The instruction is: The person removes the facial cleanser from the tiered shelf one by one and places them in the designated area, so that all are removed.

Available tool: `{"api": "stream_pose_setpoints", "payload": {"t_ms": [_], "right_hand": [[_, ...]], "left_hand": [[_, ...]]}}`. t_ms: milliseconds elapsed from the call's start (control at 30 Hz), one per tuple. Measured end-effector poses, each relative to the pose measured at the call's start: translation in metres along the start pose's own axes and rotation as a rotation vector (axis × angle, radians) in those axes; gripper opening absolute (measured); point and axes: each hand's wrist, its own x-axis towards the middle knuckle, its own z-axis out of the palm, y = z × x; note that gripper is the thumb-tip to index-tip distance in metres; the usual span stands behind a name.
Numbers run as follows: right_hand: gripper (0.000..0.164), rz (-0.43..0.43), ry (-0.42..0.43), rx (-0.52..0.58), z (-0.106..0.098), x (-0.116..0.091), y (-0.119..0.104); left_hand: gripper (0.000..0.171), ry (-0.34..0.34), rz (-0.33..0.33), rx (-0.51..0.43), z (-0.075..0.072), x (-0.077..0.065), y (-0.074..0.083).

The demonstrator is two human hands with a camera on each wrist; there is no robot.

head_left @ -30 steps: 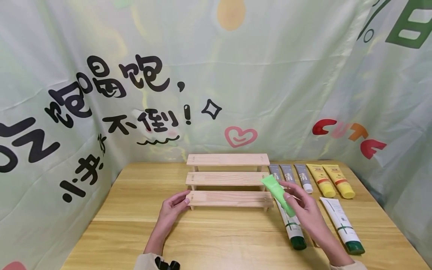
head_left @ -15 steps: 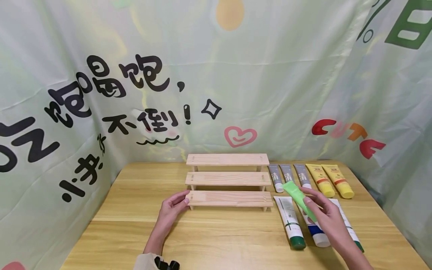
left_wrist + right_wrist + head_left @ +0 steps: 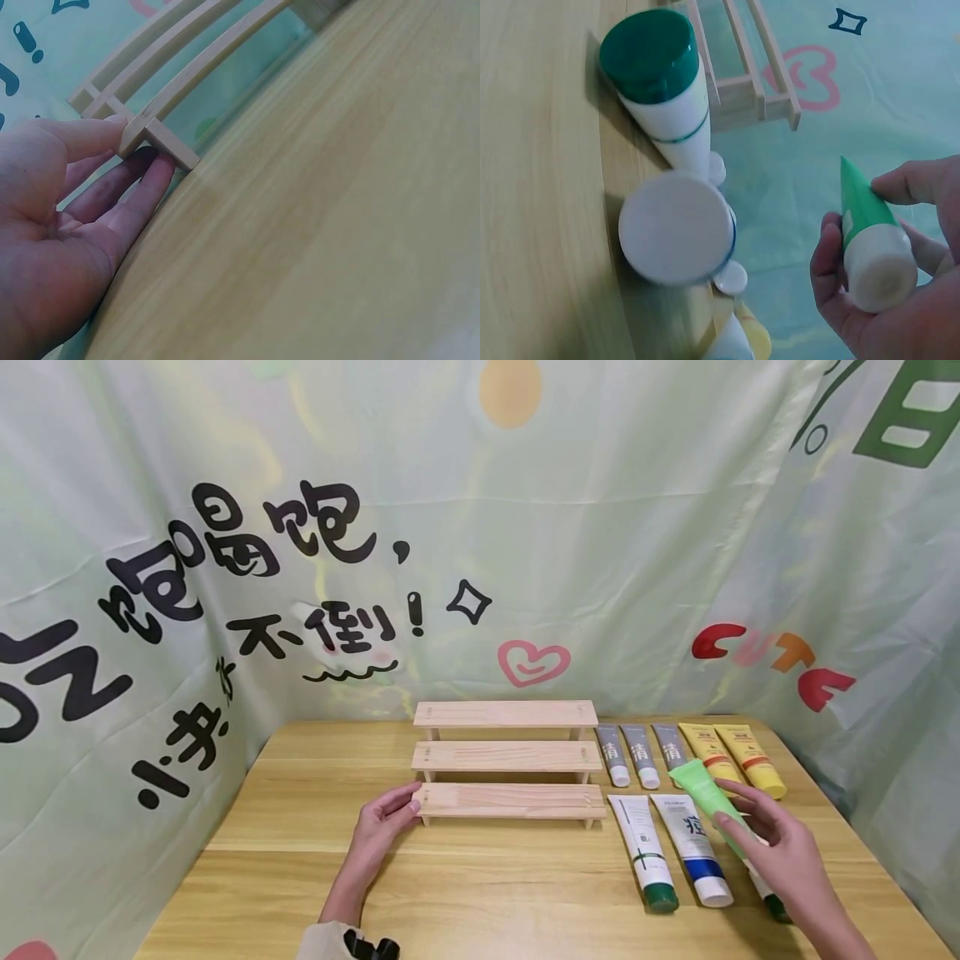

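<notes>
My left hand point(image 3: 408, 802) pinches the left end of the lowest step of a three-step wooden rack point(image 3: 506, 756). In the left wrist view the thumb lies on the step's end point(image 3: 139, 131) and the fingers point(image 3: 150, 180) curl under it. My right hand point(image 3: 742, 814) holds a light green tube point(image 3: 705, 789) tilted in the air at the right, above a row of lying tubes. In the right wrist view the fingers wrap the green tube point(image 3: 866, 225), its white cap toward the camera.
On the wooden table point(image 3: 480, 893) right of the rack lie three grey tubes point(image 3: 641, 752), two yellow tubes point(image 3: 731, 758), a white green-capped tube point(image 3: 645, 852) and a white-and-blue tube point(image 3: 693, 847). Another green-capped tube point(image 3: 772, 906) is partly under my right hand. Printed cloth hangs behind and at both sides.
My right hand has carried the green tube rightward from the rack's right end to above the lying tubes, uncovering the white-and-blue tube. The left hand has stayed put.
</notes>
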Motion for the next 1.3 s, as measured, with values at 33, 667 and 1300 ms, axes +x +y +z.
{"api": "stream_pose_setpoints", "payload": {"t_ms": [33, 667, 1300], "right_hand": [[0.06, 0.01, 0.001, -0.017, -0.002, 0.001, 0.001], [0.068, 0.163, 0.121, -0.166, -0.046, 0.021, 0.04], [0.072, 0.269, -0.032, -0.298, -0.064, 0.035, 0.099]], "left_hand": [[0.038, 0.001, -0.001, -0.001, 0.0, 0.0, 0.0], [0.038, -0.011, 0.014, -0.02, 0.0, 0.002, -0.004], [0.038, -0.007, -0.006, -0.021, -0.001, 0.001, -0.001]]}}
